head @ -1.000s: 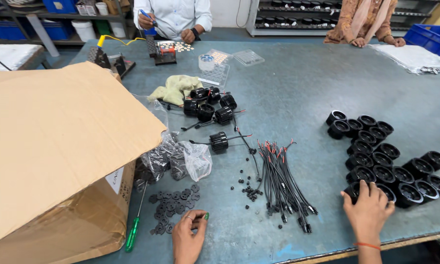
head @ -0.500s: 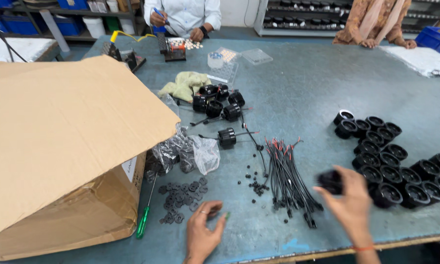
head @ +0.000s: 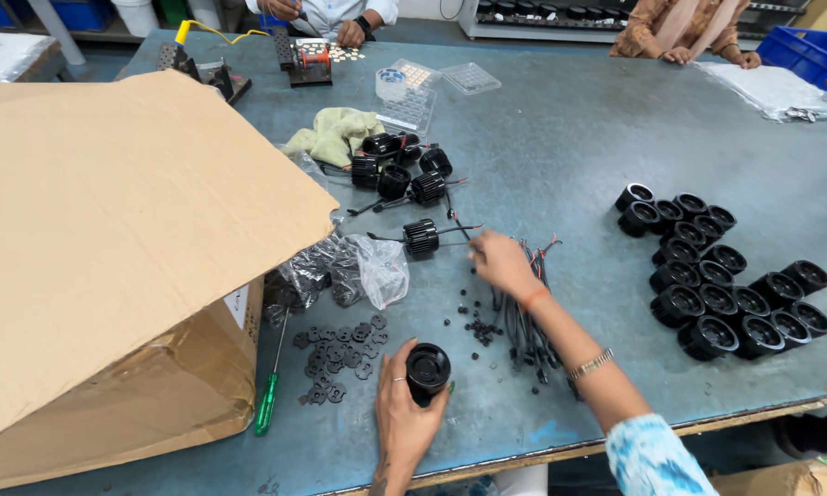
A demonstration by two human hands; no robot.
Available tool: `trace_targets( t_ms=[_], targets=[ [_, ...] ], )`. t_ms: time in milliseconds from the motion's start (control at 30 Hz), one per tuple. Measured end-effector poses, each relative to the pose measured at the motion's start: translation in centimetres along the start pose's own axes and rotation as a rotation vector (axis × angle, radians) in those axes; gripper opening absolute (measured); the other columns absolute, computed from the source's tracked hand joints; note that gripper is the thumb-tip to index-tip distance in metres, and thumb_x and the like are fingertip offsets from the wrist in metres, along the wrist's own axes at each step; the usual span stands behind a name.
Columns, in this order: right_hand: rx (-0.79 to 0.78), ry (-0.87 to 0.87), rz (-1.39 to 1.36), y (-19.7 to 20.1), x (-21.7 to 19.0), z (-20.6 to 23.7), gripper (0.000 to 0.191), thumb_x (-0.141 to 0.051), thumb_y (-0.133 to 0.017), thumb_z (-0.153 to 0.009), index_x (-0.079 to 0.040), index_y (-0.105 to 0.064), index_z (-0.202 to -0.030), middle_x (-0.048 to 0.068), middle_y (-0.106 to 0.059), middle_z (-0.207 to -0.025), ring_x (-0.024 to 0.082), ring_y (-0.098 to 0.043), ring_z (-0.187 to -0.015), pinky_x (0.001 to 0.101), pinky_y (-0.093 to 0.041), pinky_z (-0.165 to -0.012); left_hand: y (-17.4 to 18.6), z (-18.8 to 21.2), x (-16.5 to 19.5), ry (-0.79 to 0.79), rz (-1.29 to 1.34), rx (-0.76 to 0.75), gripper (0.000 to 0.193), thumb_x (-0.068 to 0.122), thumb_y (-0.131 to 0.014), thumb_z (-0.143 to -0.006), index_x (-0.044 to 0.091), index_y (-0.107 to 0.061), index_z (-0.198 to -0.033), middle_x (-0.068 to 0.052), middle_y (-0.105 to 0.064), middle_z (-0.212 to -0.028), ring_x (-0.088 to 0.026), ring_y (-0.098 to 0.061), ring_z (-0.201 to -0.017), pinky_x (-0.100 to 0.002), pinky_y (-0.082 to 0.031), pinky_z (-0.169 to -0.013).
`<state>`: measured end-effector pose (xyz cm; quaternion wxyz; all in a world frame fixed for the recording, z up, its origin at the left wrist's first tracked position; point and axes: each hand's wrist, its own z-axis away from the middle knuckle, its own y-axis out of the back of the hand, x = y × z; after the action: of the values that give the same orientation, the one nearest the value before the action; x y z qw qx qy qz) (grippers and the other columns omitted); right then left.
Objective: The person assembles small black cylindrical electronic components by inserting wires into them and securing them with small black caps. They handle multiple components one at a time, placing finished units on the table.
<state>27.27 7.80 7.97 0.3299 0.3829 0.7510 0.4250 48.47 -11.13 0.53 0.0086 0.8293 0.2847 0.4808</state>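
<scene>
My left hand (head: 404, 413) grips a black round housing (head: 428, 369) near the table's front edge, its open end facing up. Stretched out over the table, my right hand (head: 501, 264) rests its fingers on a bundle of black wires (head: 524, 303) with red tips; whether it pinches one is unclear. A black finned motor (head: 421, 236) with a lead lies just left of that hand. Small black screws (head: 478, 323) are scattered between my hands. Flat black gaskets (head: 340, 354) lie in a pile left of my left hand.
A large cardboard box (head: 110, 276) with its flap open fills the left side. A green-handled screwdriver (head: 268, 395) and plastic bags (head: 358, 266) lie beside it. Several black housings (head: 717, 276) sit at right, more finned motors (head: 400, 170) and a cloth (head: 335, 133) farther back. Other people's hands work at the far edge.
My right hand carried a black housing from the right-hand group to my left hand, which now holds it. My right hand then reached forward to the wire bundle.
</scene>
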Motion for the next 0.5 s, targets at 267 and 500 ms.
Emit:
trace_targets(
  t_ms=[267,500],
  targets=[
    [-0.131,-0.34,0.239,-1.9,1.4,-3.3,0.022,-0.022,-0.069,-0.076,-0.005,-0.078,-0.088,0.022,-0.073,-0.091,0.041,-0.071,-0.09,0.0509,-0.057,-0.081,-0.3,0.0,-0.4,0.214,0.05,-0.105,0.081,0.015,-0.089,-0.067,0.013,-0.051,-0.139,-0.017,-0.064,-0.125,-0.041,-0.062,-0.115,-0.046,-0.051,-0.096],
    [-0.258,-0.361,0.278,1.7,8.7,-4.5,0.034,-0.037,-0.061,-0.087,-0.012,-0.084,-0.092,0.018,-0.078,-0.077,0.039,-0.077,-0.081,0.0506,-0.059,-0.075,-1.5,0.4,-1.8,0.073,0.07,-0.1,0.086,0.016,-0.085,-0.077,0.009,-0.044,-0.152,-0.02,-0.056,-0.144,-0.042,-0.055,-0.133,-0.047,-0.046,-0.111]
  ],
)
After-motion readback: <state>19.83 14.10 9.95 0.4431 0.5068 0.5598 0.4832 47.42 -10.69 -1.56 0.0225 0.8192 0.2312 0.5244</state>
